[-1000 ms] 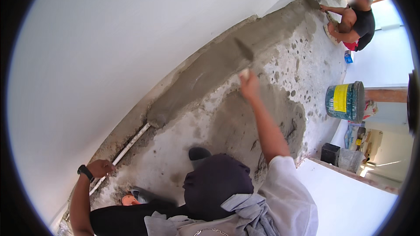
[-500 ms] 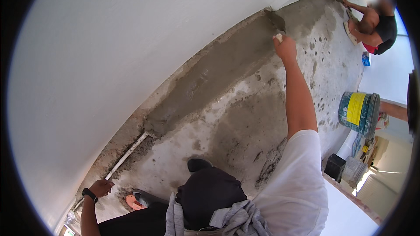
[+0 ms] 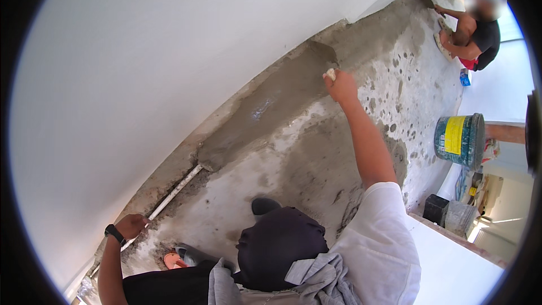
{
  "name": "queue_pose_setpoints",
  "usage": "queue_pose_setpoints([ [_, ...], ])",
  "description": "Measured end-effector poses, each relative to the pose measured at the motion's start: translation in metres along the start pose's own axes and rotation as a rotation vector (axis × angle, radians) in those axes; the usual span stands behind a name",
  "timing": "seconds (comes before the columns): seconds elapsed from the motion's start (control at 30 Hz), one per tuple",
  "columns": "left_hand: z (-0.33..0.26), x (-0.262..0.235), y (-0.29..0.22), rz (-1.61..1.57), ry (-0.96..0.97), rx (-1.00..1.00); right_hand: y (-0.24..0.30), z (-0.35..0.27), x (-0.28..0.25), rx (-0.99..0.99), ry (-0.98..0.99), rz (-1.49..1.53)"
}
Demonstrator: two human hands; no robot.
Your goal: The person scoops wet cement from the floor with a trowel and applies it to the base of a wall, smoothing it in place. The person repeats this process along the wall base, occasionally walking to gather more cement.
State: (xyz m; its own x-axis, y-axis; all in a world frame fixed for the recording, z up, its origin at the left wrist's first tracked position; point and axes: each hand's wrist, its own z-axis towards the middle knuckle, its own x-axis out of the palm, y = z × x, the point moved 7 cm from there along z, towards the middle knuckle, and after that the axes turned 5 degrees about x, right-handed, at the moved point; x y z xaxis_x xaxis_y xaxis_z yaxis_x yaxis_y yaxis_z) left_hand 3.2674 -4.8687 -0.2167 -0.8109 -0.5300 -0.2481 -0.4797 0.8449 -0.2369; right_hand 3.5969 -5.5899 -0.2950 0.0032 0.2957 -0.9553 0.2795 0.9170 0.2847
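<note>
My right hand [image 3: 343, 87] is closed around the pale handle of a trowel [image 3: 323, 52]. The trowel's dark blade lies on a strip of wet grey mortar [image 3: 254, 104] along the foot of the white wall. My left hand [image 3: 133, 226], with a black band at the wrist, is at a thin white pipe [image 3: 176, 191] beside the wall. Its fingers are curled, with a small white bit at their tips, and the pipe passes behind the hand. Whether they grip the pipe cannot be made out.
A co-worker [image 3: 480, 36] squats at the far right with another trowel [image 3: 426, 1] against the floor. A green bucket with a yellow label [image 3: 460, 140], a small blue box [image 3: 464, 77] and a black container [image 3: 435, 209] stand on the right. The white wall [image 3: 169, 68] borders the left.
My right hand and trowel have moved left and nearer along the mortar strip. My left hand has shifted slightly up beside the pipe, and the whole view has moved a little.
</note>
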Motion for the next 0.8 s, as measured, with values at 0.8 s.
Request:
queue_pose_setpoints([
  [0.8,-0.016,0.004,0.066,0.064,-0.048,0.154,0.15,-0.186,0.051,-0.163,0.182,-0.043],
])
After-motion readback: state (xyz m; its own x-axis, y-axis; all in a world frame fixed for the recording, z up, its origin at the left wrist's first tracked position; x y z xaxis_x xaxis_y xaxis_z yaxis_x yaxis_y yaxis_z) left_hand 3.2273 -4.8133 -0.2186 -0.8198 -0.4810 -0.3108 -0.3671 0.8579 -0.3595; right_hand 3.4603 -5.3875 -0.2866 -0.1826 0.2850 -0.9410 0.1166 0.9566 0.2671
